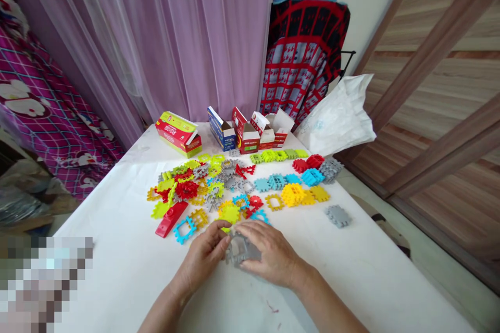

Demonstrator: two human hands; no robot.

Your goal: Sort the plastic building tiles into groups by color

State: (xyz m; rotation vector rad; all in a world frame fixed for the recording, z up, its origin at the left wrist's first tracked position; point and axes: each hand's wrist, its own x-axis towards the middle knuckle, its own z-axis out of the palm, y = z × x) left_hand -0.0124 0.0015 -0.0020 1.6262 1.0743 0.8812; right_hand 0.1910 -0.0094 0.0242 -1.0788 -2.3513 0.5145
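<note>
Grey notched plastic pieces (pixel 237 250) are held between my two hands near the table's front. My left hand (pixel 206 256) pinches them at their left edge with thumb and fingers. Around their right side curl the fingers of my right hand (pixel 273 252), which hides part of them. Just beyond my fingers lies a lime green piece (pixel 229 212) in a loose pile of red, yellow, blue, green and grey pieces. A blue frame piece (pixel 185 230) and a long red piece (pixel 171 219) lie to the left of my left hand.
Sorted groups stand right of the pile: yellow pieces (pixel 294 194), blue pieces (pixel 312 177), grey pieces (pixel 331 169) and a grey square piece (pixel 338 216). Small boxes (pixel 246 131), a red-and-green box (pixel 178 133) and a white bag (pixel 338 117) are at the table's back.
</note>
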